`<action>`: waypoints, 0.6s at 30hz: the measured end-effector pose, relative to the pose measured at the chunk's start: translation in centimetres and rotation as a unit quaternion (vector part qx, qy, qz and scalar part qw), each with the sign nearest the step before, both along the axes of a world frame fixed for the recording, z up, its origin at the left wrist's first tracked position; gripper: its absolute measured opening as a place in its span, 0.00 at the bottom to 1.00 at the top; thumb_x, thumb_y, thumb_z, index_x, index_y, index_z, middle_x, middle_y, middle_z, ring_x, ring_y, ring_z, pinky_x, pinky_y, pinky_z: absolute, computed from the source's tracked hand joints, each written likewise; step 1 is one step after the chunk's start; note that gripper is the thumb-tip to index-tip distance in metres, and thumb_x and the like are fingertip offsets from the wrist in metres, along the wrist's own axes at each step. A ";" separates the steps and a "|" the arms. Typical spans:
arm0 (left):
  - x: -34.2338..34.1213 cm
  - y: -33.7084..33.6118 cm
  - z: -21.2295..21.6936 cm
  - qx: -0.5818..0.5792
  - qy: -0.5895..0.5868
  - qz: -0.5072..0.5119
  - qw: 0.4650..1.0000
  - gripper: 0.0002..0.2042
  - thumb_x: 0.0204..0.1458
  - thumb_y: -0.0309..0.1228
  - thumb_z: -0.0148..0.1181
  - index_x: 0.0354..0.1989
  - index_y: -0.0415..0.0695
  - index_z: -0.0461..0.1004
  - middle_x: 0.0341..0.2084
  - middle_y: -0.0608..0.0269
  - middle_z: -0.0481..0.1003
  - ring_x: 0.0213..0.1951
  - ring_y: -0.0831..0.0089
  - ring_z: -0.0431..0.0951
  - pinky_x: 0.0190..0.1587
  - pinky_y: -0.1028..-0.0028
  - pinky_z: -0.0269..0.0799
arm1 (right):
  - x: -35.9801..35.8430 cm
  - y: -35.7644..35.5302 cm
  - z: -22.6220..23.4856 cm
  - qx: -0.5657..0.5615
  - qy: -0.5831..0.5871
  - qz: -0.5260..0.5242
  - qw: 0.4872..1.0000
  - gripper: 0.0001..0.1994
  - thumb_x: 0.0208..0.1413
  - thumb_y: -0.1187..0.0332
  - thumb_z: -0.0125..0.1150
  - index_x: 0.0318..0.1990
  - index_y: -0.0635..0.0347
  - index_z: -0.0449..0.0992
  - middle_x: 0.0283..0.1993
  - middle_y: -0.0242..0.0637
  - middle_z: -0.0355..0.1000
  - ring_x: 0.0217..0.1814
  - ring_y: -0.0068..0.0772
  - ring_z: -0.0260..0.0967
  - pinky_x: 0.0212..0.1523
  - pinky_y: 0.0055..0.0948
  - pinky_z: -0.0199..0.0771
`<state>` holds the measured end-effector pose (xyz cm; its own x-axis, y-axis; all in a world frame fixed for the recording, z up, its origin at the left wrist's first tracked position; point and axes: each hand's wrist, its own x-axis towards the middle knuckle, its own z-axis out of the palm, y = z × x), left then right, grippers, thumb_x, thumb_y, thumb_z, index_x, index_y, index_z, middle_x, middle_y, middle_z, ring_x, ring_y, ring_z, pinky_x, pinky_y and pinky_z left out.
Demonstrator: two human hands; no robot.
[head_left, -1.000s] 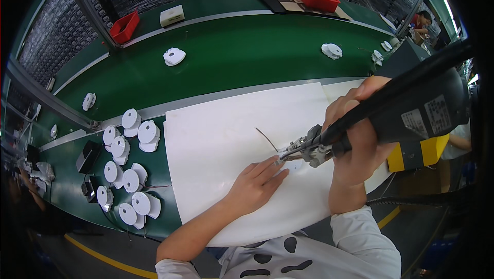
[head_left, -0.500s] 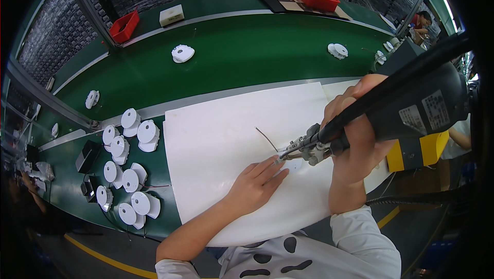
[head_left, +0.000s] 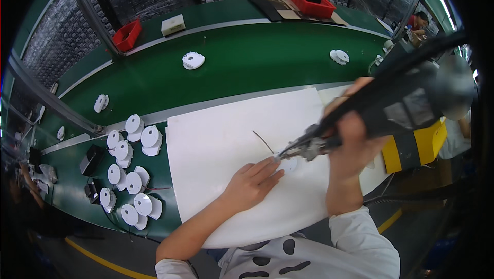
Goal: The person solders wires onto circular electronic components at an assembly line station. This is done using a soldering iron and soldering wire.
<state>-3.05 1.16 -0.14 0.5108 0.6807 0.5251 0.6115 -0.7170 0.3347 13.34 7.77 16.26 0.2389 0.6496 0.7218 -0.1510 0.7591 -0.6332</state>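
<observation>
White, smooth mat (head_left: 226,140) covered the green bench (head_left: 247,68). On it, the left hand (head_left: 252,182) lay flat, fingers spread, fingertips touching a small white disc (head_left: 289,165). The right hand (head_left: 354,142) was wrapped tight around a black power tool (head_left: 396,106), its metal tip at the disc. Round white parts (head_left: 128,171) lay stacked left; 2 red bins (head_left: 127,35) stood behind, contents unclear.

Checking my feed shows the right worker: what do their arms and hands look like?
Both hands are bare, left hand and right hand, with no gloves. Forearms are bare too. Short white sleeves with black blotches cover the upper arms.
</observation>
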 end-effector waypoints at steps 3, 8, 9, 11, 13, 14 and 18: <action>-1.4 4.3 -0.5 0.013 0.007 0.039 0.999 0.16 0.50 0.26 0.63 0.49 0.41 0.79 0.54 0.50 0.74 0.59 0.57 0.72 0.49 0.65 0.74 | 2.6 -0.5 2.3 -0.032 0.059 -0.120 0.990 0.19 0.51 0.71 0.58 0.48 0.71 0.65 0.32 0.39 0.69 0.21 0.23 0.66 0.21 0.20 0.65; -6.4 15.4 0.8 0.027 0.015 0.144 0.989 0.28 0.55 0.33 0.61 0.64 0.41 0.65 0.67 0.44 0.60 0.66 0.48 0.62 0.65 0.58 0.62 | 4.7 -0.1 3.5 -0.015 0.065 -0.154 0.986 0.12 0.51 0.76 0.62 0.43 0.68 0.72 0.28 0.37 0.72 0.17 0.22 0.68 0.17 0.20 0.69; -7.5 17.5 1.1 0.043 0.020 0.178 0.983 0.28 0.55 0.33 0.61 0.64 0.39 0.64 0.68 0.44 0.58 0.66 0.48 0.63 0.64 0.59 0.63 | 4.8 0.2 3.5 -0.009 0.057 -0.144 0.988 0.12 0.51 0.76 0.63 0.43 0.68 0.72 0.28 0.36 0.72 0.17 0.21 0.68 0.17 0.18 0.69; -10.5 21.8 0.3 0.077 0.031 0.268 0.960 0.28 0.53 0.32 0.62 0.63 0.37 0.65 0.67 0.44 0.59 0.64 0.48 0.65 0.62 0.59 0.66 | 5.2 0.8 3.0 0.001 0.045 -0.143 0.989 0.13 0.50 0.76 0.64 0.43 0.69 0.71 0.31 0.36 0.71 0.17 0.19 0.67 0.18 0.16 0.68; -12.8 25.4 0.3 0.083 0.084 0.340 0.933 0.26 0.51 0.30 0.64 0.59 0.36 0.68 0.61 0.44 0.66 0.58 0.50 0.69 0.58 0.60 0.70 | 5.7 0.9 2.6 0.014 0.040 -0.145 0.989 0.14 0.49 0.76 0.64 0.43 0.70 0.71 0.32 0.36 0.71 0.17 0.19 0.66 0.18 0.15 0.67; -13.1 26.6 0.7 0.073 0.130 0.362 0.920 0.25 0.49 0.29 0.65 0.57 0.36 0.69 0.56 0.44 0.69 0.54 0.51 0.71 0.55 0.60 0.72 | 5.9 0.9 2.6 0.016 0.041 -0.132 0.990 0.13 0.50 0.77 0.63 0.43 0.69 0.70 0.33 0.37 0.71 0.18 0.18 0.66 0.18 0.15 0.66; -14.4 29.5 1.3 0.066 0.234 0.340 0.908 0.09 0.47 0.28 0.66 0.35 0.37 0.79 0.37 0.53 0.77 0.44 0.56 0.75 0.47 0.60 0.75 | 6.2 1.0 2.6 0.001 0.031 -0.106 0.994 0.12 0.50 0.81 0.62 0.43 0.68 0.70 0.34 0.37 0.71 0.18 0.18 0.66 0.17 0.16 0.63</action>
<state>-17.49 30.70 1.15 0.1839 0.8699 0.4577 0.9812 -0.1349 -0.1378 19.57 8.76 18.84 0.4146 0.5788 0.7022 -0.0271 0.7791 -0.6263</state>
